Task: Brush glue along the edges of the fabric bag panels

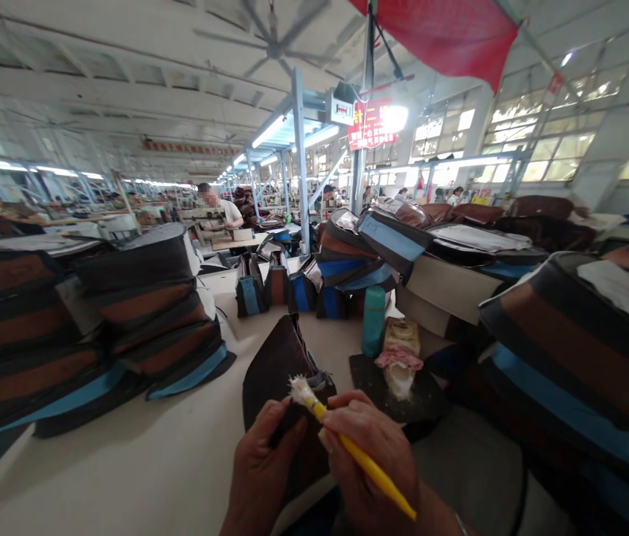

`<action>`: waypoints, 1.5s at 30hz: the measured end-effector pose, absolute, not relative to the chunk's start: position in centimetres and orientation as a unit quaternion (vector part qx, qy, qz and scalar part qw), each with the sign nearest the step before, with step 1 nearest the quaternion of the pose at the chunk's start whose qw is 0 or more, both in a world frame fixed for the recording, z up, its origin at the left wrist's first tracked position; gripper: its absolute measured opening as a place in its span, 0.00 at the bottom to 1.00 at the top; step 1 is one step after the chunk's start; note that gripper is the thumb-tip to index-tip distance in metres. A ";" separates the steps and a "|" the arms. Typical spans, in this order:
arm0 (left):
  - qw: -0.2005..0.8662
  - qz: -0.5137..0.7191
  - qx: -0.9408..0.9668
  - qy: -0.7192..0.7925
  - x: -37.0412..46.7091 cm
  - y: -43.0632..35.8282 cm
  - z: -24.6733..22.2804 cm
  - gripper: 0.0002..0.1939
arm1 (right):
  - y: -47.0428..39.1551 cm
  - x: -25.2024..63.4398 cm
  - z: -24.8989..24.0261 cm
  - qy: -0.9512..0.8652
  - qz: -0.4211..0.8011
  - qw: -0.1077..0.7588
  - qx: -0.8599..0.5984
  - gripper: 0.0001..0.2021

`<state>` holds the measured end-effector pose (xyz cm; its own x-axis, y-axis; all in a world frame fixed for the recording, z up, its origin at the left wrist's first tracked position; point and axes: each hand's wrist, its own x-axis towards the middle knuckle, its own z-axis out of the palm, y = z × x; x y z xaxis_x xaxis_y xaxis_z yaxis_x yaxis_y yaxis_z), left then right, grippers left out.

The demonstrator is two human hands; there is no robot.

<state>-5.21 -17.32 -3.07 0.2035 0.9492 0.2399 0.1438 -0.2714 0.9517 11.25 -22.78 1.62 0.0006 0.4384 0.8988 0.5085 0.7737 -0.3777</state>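
Observation:
My right hand (pixel 367 447) is closed around a brush (pixel 371 467) with a yellow handle. The brush's pale, frayed bristles (pixel 298 388) point up and left, over a dark brown bag piece (pixel 275 357) standing on the table in front of me. With thumb and fingers pinched, my left hand (pixel 263 461) grips the near edge of that bag piece, close to the bristles. Beyond my right hand, a glue container (pixel 401 378) with a pink cloth (pixel 397 357) around it rests on a dark stained sheet (pixel 362 376).
A teal bottle (pixel 373 321) stands behind the glue container. Tall stacks of black, brown and blue bag pieces rise at left (pixel 147 313) and right (pixel 582 342). Several small bags (pixel 278 279) line the table's far side. Farther back, a person (pixel 230 212) sits at a sewing machine.

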 end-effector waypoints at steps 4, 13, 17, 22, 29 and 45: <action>0.396 0.474 0.656 0.434 -5.5 -17.6 -2.8 0.13 | -22.4 12.7 1.2 -0.626 -0.012 0.656 -0.421 0.10; 0.138 0.487 0.775 0.378 -5.1 -18.1 -2.3 0.10 | -22.2 14.2 1.2 -0.638 -0.019 0.629 -0.443 0.08; -0.112 0.470 0.823 0.298 -4.8 -18.1 -2.8 0.14 | -23.5 15.3 2.9 -0.611 -0.004 0.642 -0.462 0.05; -0.217 0.425 0.835 0.272 -4.2 -18.3 -2.9 0.13 | -24.9 14.9 4.8 -0.708 -0.006 0.579 -0.404 0.06; -0.223 0.401 0.846 0.273 -3.8 -18.6 -2.8 0.11 | -24.6 15.9 5.2 -0.765 -0.092 0.488 -0.411 0.08; -0.205 0.429 0.835 0.279 -3.7 -18.0 -2.6 0.12 | -24.2 15.5 4.9 -0.802 -0.141 0.433 -0.386 0.07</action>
